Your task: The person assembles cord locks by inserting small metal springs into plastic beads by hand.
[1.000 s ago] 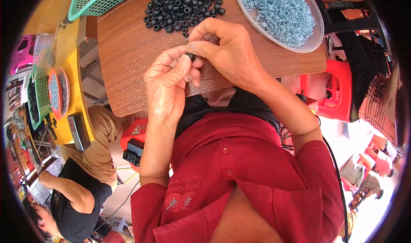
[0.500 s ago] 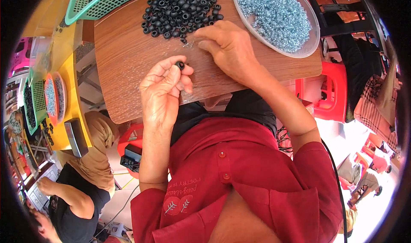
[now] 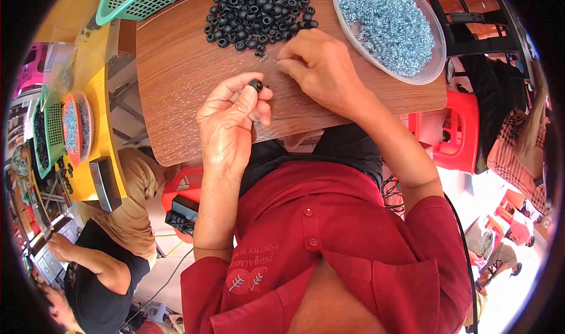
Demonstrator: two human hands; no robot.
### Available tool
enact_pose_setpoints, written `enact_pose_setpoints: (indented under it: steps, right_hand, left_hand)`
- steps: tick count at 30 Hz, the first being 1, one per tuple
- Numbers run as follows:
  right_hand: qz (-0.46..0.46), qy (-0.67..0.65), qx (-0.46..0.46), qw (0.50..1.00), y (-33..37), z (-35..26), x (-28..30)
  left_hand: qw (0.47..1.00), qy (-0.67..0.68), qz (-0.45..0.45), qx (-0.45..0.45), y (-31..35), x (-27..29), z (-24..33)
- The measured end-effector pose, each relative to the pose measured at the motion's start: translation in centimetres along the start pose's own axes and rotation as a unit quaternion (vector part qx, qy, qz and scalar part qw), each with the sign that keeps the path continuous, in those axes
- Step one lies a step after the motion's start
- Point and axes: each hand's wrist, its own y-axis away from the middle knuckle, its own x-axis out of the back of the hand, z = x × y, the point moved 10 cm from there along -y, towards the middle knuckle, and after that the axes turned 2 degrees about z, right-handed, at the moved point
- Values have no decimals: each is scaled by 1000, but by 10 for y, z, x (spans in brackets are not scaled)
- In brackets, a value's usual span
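My left hand (image 3: pixel 231 117) pinches a small black rubber ring (image 3: pixel 256 85) between thumb and fingertips, held just above the brown wooden board (image 3: pixel 176 81). My right hand (image 3: pixel 318 66) rests on the board at the near edge of a pile of black rubber rings (image 3: pixel 259 13), fingers closed around a thin metal piece (image 3: pixel 269 59) that barely shows. A clear round dish (image 3: pixel 436 63) holding several shiny metal spring washers (image 3: pixel 382 22) sits at the board's far right, just beyond my right hand.
A green mesh basket (image 3: pixel 126 4) lies at the board's far left corner. A yellow table (image 3: pixel 88 99) on the left carries trays of parts, with another person (image 3: pixel 106 257) seated below it. A red plastic stool (image 3: pixel 462 131) stands at the right.
My hands have come apart: the left drew back toward me with a black ring, the right reached out to the near edge of the ring pile.
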Motion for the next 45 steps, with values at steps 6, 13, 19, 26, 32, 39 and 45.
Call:
enact_pose_setpoints:
  steps: [6,13,19,26,32,39,45]
  right_hand:
    - [-89,-275,-205,935,11,2,0]
    - [-135,-361,-243,890,19,5,-12]
    - [-133,-420,-295,848,28,10,-12]
    - [-110,-322,-326,882,49,21,2]
    - [-22,-238,-229,944,43,22,46]
    - [64,234,77,967,3,41,116]
    - [-77,353,181,915,-10,46,78]
  left_hand:
    - [1000,-17,-11,-11,-2,-3,-3]
    - [992,-91,-14,-84,4,-12,7]
    - [988,-103,-28,-111,10,-22,4]
    - [997,37,-72,-12,7,-33,-23]
    - [990,84,-100,46,3,-50,-36]
    - [991,68,-103,51,-1,-50,-39]
    - [992,63,-102,48,-3,-48,-38]
